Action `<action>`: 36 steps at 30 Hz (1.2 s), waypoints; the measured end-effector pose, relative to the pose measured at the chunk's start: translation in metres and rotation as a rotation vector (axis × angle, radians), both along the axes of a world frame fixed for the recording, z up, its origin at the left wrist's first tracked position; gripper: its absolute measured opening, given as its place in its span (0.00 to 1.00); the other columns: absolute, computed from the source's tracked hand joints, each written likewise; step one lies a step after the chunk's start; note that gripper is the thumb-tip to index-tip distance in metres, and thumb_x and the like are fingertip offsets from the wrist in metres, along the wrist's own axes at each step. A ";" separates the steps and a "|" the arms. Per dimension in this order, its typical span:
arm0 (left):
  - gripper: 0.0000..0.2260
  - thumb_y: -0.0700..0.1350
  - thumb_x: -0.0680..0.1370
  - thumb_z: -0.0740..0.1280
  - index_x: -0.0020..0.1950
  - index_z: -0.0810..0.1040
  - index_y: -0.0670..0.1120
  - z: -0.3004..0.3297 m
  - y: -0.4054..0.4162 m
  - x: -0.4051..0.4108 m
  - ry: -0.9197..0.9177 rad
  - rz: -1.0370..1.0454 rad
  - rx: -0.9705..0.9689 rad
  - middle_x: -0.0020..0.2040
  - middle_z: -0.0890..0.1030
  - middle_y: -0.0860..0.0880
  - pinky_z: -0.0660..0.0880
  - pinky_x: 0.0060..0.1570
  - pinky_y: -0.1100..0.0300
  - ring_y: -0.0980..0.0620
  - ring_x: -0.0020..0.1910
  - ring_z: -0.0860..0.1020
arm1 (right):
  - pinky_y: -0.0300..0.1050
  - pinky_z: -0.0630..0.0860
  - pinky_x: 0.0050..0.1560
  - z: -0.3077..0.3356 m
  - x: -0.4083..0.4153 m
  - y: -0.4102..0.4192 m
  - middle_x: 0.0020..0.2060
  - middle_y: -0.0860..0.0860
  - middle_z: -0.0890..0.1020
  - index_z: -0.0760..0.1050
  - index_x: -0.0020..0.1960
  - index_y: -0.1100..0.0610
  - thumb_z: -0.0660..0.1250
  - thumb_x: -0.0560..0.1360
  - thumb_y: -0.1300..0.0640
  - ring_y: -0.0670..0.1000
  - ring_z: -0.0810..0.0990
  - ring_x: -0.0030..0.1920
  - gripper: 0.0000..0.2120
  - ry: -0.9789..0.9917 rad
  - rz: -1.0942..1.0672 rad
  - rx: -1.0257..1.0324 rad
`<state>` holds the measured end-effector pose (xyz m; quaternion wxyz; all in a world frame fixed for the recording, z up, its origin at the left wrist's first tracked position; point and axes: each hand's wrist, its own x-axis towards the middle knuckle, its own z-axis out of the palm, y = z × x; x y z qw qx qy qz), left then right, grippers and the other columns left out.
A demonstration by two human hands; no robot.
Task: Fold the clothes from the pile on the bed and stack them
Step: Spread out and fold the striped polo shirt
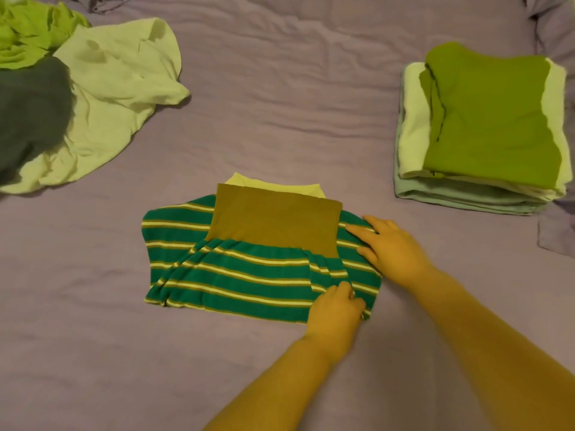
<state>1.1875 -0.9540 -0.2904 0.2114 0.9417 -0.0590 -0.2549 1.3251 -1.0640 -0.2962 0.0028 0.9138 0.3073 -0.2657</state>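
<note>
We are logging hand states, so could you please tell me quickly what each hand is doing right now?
Left hand: fingers pinch the near right edge of the striped garment.
Right hand: fingers straight, pressing on the garment's right edge.

Dim, yellow-tinted light; soft blur, edges warped.

The bed (280, 104) is covered with a purple sheet (93, 353) that has many soft wrinkles, and it spreads on all sides of the hands. Far beyond the right hand, in the upper right corner, a bunched fold of purple bedding (550, 23) rises above the flat part.
</note>
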 end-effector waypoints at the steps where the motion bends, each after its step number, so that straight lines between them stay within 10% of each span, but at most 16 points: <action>1: 0.09 0.52 0.73 0.70 0.50 0.83 0.49 -0.004 0.003 0.002 0.020 0.104 -0.092 0.48 0.78 0.48 0.74 0.41 0.59 0.50 0.45 0.78 | 0.51 0.68 0.65 0.002 0.000 0.002 0.73 0.53 0.62 0.57 0.75 0.46 0.59 0.80 0.50 0.56 0.65 0.68 0.25 0.038 -0.051 0.057; 9: 0.09 0.39 0.73 0.72 0.42 0.72 0.49 0.023 0.072 -0.008 0.191 0.738 -0.643 0.36 0.72 0.54 0.65 0.32 0.71 0.59 0.32 0.68 | 0.43 0.68 0.59 0.038 -0.002 0.054 0.63 0.53 0.75 0.75 0.64 0.52 0.65 0.76 0.58 0.53 0.73 0.62 0.17 0.164 -0.453 0.448; 14: 0.23 0.30 0.73 0.63 0.63 0.72 0.52 0.044 0.132 -0.025 0.501 0.959 -0.981 0.37 0.76 0.53 0.73 0.38 0.67 0.57 0.38 0.75 | 0.40 0.74 0.44 0.062 -0.004 0.112 0.52 0.52 0.80 0.77 0.60 0.53 0.63 0.76 0.62 0.50 0.78 0.43 0.14 0.377 -0.669 0.592; 19: 0.34 0.26 0.72 0.57 0.66 0.68 0.60 0.051 0.202 -0.043 0.410 1.043 -1.146 0.62 0.78 0.52 0.76 0.52 0.62 0.53 0.57 0.79 | 0.35 0.74 0.25 0.065 -0.015 0.190 0.37 0.50 0.77 0.77 0.57 0.50 0.65 0.75 0.59 0.47 0.76 0.34 0.12 0.496 -0.783 0.652; 25: 0.33 0.24 0.74 0.57 0.73 0.61 0.53 0.035 0.279 -0.073 0.349 1.047 -1.053 0.44 0.84 0.55 0.75 0.38 0.66 0.59 0.41 0.81 | 0.42 0.71 0.43 0.048 -0.037 0.287 0.44 0.48 0.79 0.79 0.54 0.54 0.68 0.73 0.47 0.47 0.75 0.40 0.14 0.391 -0.731 0.605; 29: 0.34 0.24 0.73 0.61 0.73 0.61 0.50 0.021 0.300 -0.086 0.412 1.053 -1.111 0.52 0.83 0.51 0.79 0.46 0.61 0.54 0.48 0.82 | 0.45 0.73 0.47 0.030 -0.055 0.325 0.48 0.55 0.81 0.78 0.58 0.59 0.66 0.74 0.45 0.43 0.74 0.33 0.20 0.344 -0.713 0.538; 36: 0.25 0.28 0.75 0.61 0.70 0.66 0.42 0.010 0.308 -0.092 0.372 1.129 -0.818 0.44 0.79 0.50 0.77 0.51 0.58 0.52 0.47 0.78 | 0.56 0.69 0.66 0.026 -0.073 0.336 0.67 0.56 0.72 0.68 0.70 0.58 0.54 0.81 0.45 0.56 0.71 0.66 0.24 0.386 -0.572 0.532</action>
